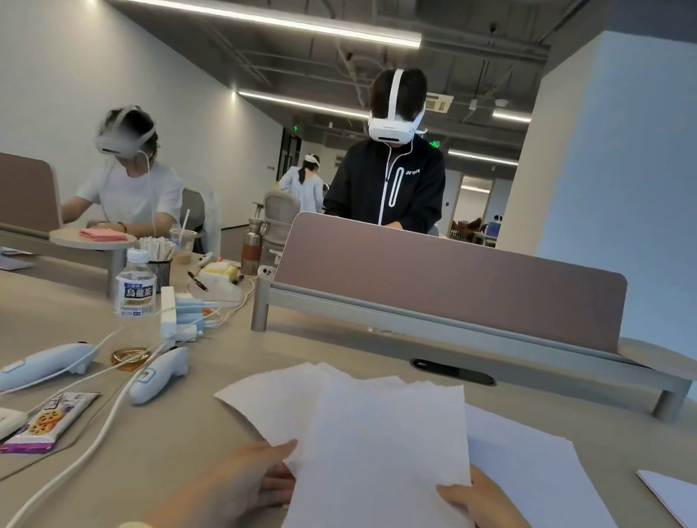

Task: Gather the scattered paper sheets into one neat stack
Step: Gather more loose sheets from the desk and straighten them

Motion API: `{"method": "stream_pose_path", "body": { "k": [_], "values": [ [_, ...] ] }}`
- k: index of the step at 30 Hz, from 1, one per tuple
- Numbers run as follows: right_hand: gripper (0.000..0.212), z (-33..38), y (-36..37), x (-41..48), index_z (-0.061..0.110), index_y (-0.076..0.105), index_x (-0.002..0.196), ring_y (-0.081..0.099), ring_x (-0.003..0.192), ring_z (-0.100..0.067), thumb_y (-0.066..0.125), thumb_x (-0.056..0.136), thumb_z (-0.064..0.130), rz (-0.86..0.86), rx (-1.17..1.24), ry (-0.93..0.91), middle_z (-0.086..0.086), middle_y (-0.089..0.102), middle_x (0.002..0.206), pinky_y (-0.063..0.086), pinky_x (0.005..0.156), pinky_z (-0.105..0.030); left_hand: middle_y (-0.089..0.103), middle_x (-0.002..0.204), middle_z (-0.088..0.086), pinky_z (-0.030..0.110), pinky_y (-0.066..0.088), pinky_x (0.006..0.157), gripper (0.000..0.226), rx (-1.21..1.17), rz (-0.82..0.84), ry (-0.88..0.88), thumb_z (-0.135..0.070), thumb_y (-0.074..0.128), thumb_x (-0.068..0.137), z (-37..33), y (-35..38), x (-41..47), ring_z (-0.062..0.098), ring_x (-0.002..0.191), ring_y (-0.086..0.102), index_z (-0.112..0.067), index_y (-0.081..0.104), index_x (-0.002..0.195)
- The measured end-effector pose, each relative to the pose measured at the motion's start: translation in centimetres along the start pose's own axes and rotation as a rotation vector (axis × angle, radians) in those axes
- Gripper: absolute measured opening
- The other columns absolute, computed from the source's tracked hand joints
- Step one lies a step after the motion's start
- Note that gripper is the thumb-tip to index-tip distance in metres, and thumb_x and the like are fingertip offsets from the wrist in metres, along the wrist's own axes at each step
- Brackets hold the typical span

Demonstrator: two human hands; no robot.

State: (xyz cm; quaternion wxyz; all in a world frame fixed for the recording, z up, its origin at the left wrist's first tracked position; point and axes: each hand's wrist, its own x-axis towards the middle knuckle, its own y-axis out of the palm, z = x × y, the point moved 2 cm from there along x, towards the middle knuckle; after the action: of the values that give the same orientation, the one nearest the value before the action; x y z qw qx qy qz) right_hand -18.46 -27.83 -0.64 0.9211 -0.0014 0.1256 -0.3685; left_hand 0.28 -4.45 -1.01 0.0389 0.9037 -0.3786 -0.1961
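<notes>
The bundle of sheets (377,474) is in the middle of the tabletop (181,442), close to the person and tilted up towards them. The left hand (258,473) is at its left edge and the right hand (480,517) at its right edge. The right thumb lies on the front sheet with the fingers behind, clamping the paper. The left fingers (285,448) reach behind the front sheet; they seem to be gripping the edge, though part of that hand is hidden. Holding both sides this way probably lets the person square the edges, because the sheets behind fan out unevenly to the upper left. The stack is therefore not neat yet.

Two more sheets have not been gathered. A loose sheet (551,501) lies flat just right of the bundle and partly under it, and another sheet (695,510) lies apart at the right edge of the view.

The containers are well to the left, away from the paper:
- A bottle (133,289) with a tea label, which looks nearly empty.
- A plastic cup (181,244) with a straw and a little brown drink in the bottom.
- A dark pot (159,268) full of pale sticks.
- A metal flask (251,248), closed.
- A small amber dish (131,358) between two controllers (160,375); I cannot tell what is in it.
</notes>
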Motion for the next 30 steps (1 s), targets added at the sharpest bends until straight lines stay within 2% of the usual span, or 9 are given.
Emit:
{"method": "stream_pose_path", "body": {
  "k": [4, 6, 9, 11, 17, 22, 24, 26, 30],
  "values": [
    [0.031, -0.2, -0.5, -0.4, 0.002, 0.059, 0.112, 0.062, 0.104, -0.038, 0.045, 0.088, -0.011, 0.074, -0.016, 0.018, -0.022, 0.067, 0.11, 0.05, 0.085, -0.041, 0.062, 0.078, 0.015, 0.027, 0.053, 0.041, 0.003, 0.027, -0.227, 0.065, -0.002, 0.057, 0.09, -0.4, 0.9, 1.3, 0.028, 0.065, 0.061, -0.001, 0.056, 0.088],
    [0.03, -0.1, -0.7, -0.3, 0.004, 0.059, 0.109, 0.062, 0.104, -0.038, 0.042, 0.088, -0.01, 0.078, -0.018, 0.022, -0.021, 0.067, 0.11, 0.05, 0.087, -0.042, 0.064, 0.075, 0.015, 0.03, 0.053, 0.049, 0.007, 0.098, -0.297, 0.157, 0.0, 0.053, 0.083, -1.0, 1.2, 1.5, 0.031, 0.068, 0.062, -0.003, 0.059, 0.082],
    [0.03, -0.2, -1.1, 0.1, 0.005, 0.06, 0.105, 0.061, 0.104, -0.038, 0.039, 0.089, -0.009, 0.037, -0.042, 0.024, -0.022, 0.066, 0.109, 0.049, 0.088, -0.042, 0.065, 0.091, 0.018, 0.035, 0.045, 0.075, 0.021, 0.299, -0.416, 0.338, -0.022, 0.047, 0.076, -2.2, -0.5, 2.1, 0.03, 0.087, 0.059, -0.011, 0.061, 0.087],
    [0.031, -0.4, -1.3, 0.3, 0.003, 0.059, 0.103, 0.061, 0.098, -0.038, 0.036, 0.088, -0.01, 0.013, -0.052, 0.027, -0.023, 0.064, 0.108, 0.049, 0.082, -0.04, 0.063, 0.092, 0.016, 0.037, 0.045, 0.071, 0.01, 0.311, -0.464, 0.402, -0.019, 0.046, 0.084, -3.7, -2.2, 1.9, 0.028, 0.08, 0.055, -0.021, 0.056, 0.086],
    [0.03, -0.5, -1.1, 0.8, 0.001, 0.057, 0.101, 0.058, 0.085, -0.033, 0.033, 0.087, -0.011, -0.033, -0.083, 0.026, -0.023, 0.061, 0.099, 0.048, 0.07, -0.034, 0.057, 0.119, 0.014, 0.039, 0.04, 0.087, 0.045, 0.434, -0.636, 0.605, 0.005, 0.036, 0.09, -8.7, -5.7, 1.6, 0.034, 0.112, 0.053, -0.01, 0.045, 0.132],
    [0.022, -0.2, -0.6, 1.1, 0.005, 0.053, 0.113, 0.06, 0.087, -0.03, 0.038, 0.1, 0.015, -0.057, 0.038, 0.056, -0.014, 0.064, 0.098, 0.049, 0.068, -0.034, 0.061, 0.12, 0.02, 0.042, 0.046, 0.097, 0.042, 0.471, -0.41, 0.387, 0.005, 0.044, 0.089, -6.5, -4.2, 3.6, 0.034, 0.106, 0.058, -0.008, 0.048, 0.129],
    [0.035, -0.1, -0.4, 1.3, 0.009, 0.052, 0.117, 0.06, 0.09, -0.027, 0.041, 0.098, 0.038, -0.054, 0.109, 0.101, -0.009, 0.063, 0.099, 0.049, 0.067, -0.033, 0.06, 0.105, 0.013, 0.031, 0.045, 0.082, 0.037, 0.486, -0.309, 0.312, 0.004, 0.047, 0.091, -4.9, -2.3, 2.9, 0.029, 0.099, 0.054, -0.013, 0.045, 0.124],
    [0.05, -0.2, -0.1, 1.5, 0.01, 0.052, 0.123, 0.059, 0.104, -0.028, 0.048, 0.092, 0.049, -0.035, 0.09, 0.115, -0.009, 0.063, 0.114, 0.051, 0.076, -0.035, 0.054, 0.121, 0.015, 0.032, 0.046, 0.088, 0.046, 0.542, -0.173, 0.234, 0.002, 0.049, 0.092, -3.2, -0.5, 2.8, 0.031, 0.111, 0.052, -0.011, 0.039, 0.135],
    [0.034, -0.1, 1.3, 1.4, 0.0, 0.057, 0.122, 0.066, 0.091, -0.029, 0.059, 0.09, 0.011, 0.04, 0.012, 0.044, -0.016, 0.067, 0.107, 0.054, 0.066, -0.031, 0.045, 0.138, 0.014, 0.03, 0.04, 0.099, 0.055, 0.85, -0.043, 0.151, -0.011, 0.053, 0.093, -1.8, 1.8, 2.0, 0.027, 0.125, 0.047, -0.009, 0.03, 0.143]
  ]
}}
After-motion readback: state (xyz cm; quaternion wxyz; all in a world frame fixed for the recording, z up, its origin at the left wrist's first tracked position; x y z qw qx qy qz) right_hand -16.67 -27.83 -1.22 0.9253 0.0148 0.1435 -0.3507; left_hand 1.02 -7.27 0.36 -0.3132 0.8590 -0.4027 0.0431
